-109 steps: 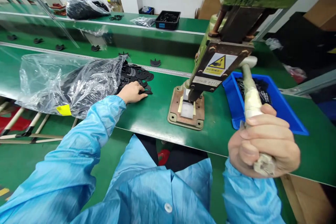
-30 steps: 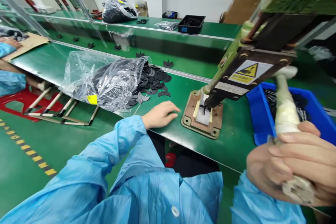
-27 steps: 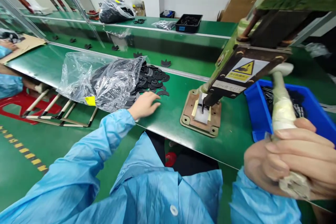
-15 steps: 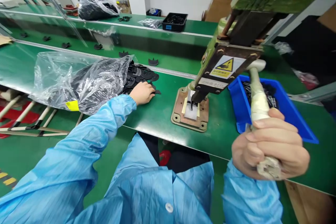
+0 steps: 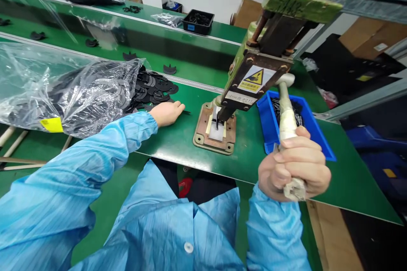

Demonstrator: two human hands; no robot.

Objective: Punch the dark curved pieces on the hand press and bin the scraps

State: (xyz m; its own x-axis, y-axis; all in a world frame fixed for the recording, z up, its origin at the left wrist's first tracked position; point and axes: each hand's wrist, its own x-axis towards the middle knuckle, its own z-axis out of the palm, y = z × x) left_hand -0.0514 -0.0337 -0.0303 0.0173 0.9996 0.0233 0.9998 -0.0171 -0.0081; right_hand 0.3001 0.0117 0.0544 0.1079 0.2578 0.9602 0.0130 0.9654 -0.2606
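My left hand point(image 5: 167, 113) is closed at the front edge of a pile of black curved plastic pieces point(image 5: 155, 89). From its fingertips sticks out the thin end of one black curved piece point(image 5: 186, 112); most of it is hidden by the hand. The pile spills from the mouth of a clear plastic bag point(image 5: 95, 93). My right hand point(image 5: 295, 167) is wrapped round the taped lever point(image 5: 287, 112) of a green bench press point(image 5: 244, 76). Under the press's ram, a small metal fixture point(image 5: 216, 130) sits on the base plate point(image 5: 203, 135).
A blue bin point(image 5: 327, 148) with black parts stands right of the press, behind the lever. Black curved pieces lie spaced along the green strip point(image 5: 190, 74) behind the bench, one being a lone piece point(image 5: 169, 69). A black tray point(image 5: 199, 22) stands on the shelf beyond.
The view has turned right, so the scene sits further left. My left hand has edged rightward from the pile with the black piece. My right hand keeps its hold on the lever.
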